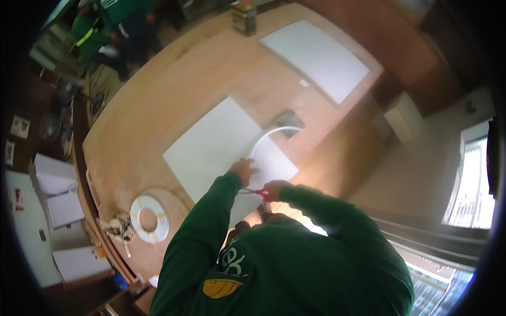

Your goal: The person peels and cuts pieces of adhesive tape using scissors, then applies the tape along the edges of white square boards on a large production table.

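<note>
Green shirt (311, 258), scissors (261, 194), white strip (283, 128), stacked containers (243, 19)

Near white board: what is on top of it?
The left hand, a curved white strip and red-handled scissors overlap the board; whether they rest on it is unclear. What the hand and green sleeve cover cannot be seen.

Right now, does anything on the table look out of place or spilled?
Only the crumpled bundle beside the white roll looks untidy, heaped near the left edge of the table; its material is unclear. No spill shows.
</note>
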The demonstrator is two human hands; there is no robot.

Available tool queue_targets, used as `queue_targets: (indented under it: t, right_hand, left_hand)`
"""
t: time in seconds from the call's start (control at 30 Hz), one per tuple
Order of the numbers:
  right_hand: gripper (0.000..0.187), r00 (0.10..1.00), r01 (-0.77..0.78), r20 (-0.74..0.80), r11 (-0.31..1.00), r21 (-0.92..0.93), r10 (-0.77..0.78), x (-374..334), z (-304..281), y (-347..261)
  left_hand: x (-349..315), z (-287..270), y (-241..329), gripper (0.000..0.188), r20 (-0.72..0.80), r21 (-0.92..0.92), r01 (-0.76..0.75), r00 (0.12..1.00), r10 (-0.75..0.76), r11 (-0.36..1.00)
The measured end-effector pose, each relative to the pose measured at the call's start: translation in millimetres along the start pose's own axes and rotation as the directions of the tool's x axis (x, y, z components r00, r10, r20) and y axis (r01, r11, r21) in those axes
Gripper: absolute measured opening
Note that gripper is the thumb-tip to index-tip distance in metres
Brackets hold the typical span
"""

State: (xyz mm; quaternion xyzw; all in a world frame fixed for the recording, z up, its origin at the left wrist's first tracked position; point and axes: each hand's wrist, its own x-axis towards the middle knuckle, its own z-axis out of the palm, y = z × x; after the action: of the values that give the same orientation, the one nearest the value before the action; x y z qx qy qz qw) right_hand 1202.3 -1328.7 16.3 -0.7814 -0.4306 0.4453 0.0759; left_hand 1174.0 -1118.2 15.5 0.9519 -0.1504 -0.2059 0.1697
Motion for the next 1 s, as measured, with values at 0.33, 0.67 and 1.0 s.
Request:
queue_targets:
  t: [0.33, 0.67, 1.0]
  right_hand:
    - [0.033, 0.999, 0.006, -0.046, 0.971, -0.237, -0.018, 22, -29, -7]
    - [0.059, 0.955, -0.29, 0.087, 0.954, 0.078, 0.284, -97, -22, 112]
    - [0.053, 0.732, -0.664, 0.234, 0.592, 0.457, 0.64, -132, 93, 184]
  left_hand:
    - [29, 34, -50, 0.023, -0.097, 0.321, -0.231, 0.957, 0.274, 0.918]
    - [-80, -134, 26, 0.037, -0.418, 0.253, -0.141, 0.876, 0.24, 0.957]
    - [-248, -144, 63, 0.032, -0.759, -0.024, 0.258, 0.624, -0.185, 0.966]
